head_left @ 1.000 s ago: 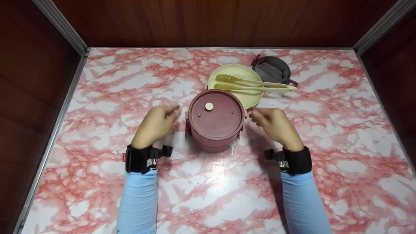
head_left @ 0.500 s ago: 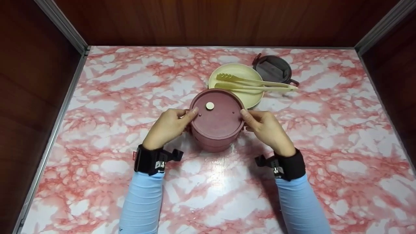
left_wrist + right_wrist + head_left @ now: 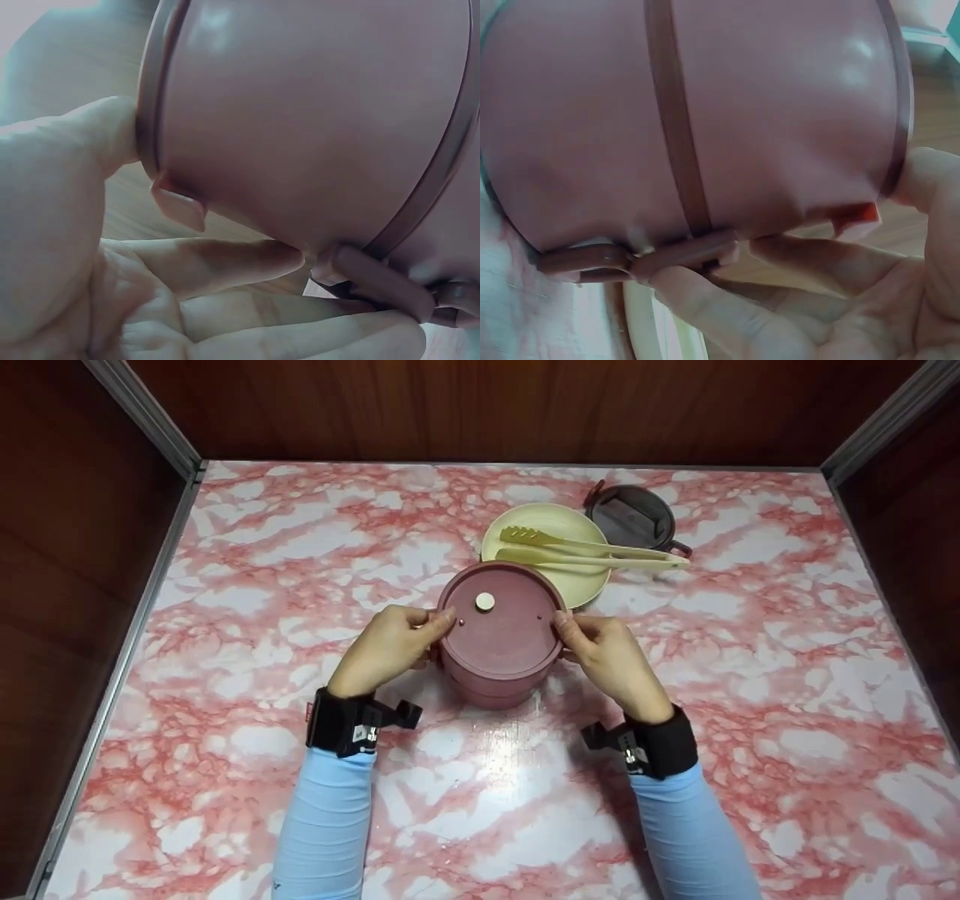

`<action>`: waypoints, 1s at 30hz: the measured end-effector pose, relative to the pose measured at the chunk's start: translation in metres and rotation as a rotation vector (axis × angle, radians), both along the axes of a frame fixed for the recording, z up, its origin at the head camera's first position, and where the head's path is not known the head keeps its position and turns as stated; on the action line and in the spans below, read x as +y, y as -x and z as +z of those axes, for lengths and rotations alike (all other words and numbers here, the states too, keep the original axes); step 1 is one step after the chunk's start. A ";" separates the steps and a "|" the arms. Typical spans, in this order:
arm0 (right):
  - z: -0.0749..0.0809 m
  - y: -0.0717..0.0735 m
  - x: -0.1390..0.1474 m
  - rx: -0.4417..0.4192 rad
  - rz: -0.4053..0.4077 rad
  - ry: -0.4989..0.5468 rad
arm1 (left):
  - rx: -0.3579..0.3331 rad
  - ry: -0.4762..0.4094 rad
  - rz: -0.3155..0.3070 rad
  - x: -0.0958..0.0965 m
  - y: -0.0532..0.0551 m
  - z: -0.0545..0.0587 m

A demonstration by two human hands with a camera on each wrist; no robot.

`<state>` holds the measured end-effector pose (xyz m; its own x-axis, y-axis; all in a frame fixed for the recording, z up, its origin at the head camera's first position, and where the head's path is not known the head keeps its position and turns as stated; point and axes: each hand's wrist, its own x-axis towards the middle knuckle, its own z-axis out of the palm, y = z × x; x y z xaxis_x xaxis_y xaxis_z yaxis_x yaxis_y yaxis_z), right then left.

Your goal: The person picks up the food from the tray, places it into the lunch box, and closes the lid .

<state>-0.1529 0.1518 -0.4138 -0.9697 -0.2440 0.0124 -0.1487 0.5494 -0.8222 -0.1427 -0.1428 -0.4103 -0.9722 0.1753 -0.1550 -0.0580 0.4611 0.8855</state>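
A tall mauve lidded pot (image 3: 499, 694) stands upright in the middle of the table in the head view. Its flat lid (image 3: 502, 645) carries a small cream knob (image 3: 485, 601). From the left, my left hand (image 3: 386, 649) grips the pot with the thumb on the lid's rim; in the left wrist view its fingers (image 3: 300, 322) lie along the side, touching a mauve side handle (image 3: 379, 281). Opposite it, my right hand (image 3: 611, 660) holds the other side, thumb on the rim. Its fingertips (image 3: 679, 281) reach the handle (image 3: 690, 251) there. Inside the pot is hidden.
Behind the pot sits a pale yellow plate (image 3: 581, 589), partly covered by it. Yellow-green tongs (image 3: 585, 556) lie across the plate. A dark pot (image 3: 626, 519) with reddish handles touches the plate's right side. Dark wooden panels (image 3: 480, 412) enclose the marbled table (image 3: 247, 780).
A second ago both hands were beside the pot; they have moved inward and taken hold of its sides. Since half a second ago, their hold looks nearly the same. The pot stays in place.
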 end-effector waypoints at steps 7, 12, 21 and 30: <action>-0.002 -0.003 -0.004 -0.027 -0.050 0.063 | 0.003 -0.023 0.042 0.000 -0.004 0.003; -0.004 -0.004 -0.007 -0.074 -0.058 0.190 | -0.048 -0.123 0.105 0.001 -0.006 0.005; -0.009 -0.002 -0.009 -0.143 -0.086 0.344 | -0.163 -0.283 0.109 0.000 0.001 -0.001; -0.014 0.000 -0.006 -0.163 -0.088 0.357 | -0.159 -0.360 0.126 0.007 0.000 -0.010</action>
<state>-0.1526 0.1456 -0.4274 -0.9830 -0.1677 -0.0742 0.0342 0.2299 -0.9726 -0.1429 -0.1355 -0.4205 -0.9584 0.1272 -0.2556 -0.2435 0.1036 0.9644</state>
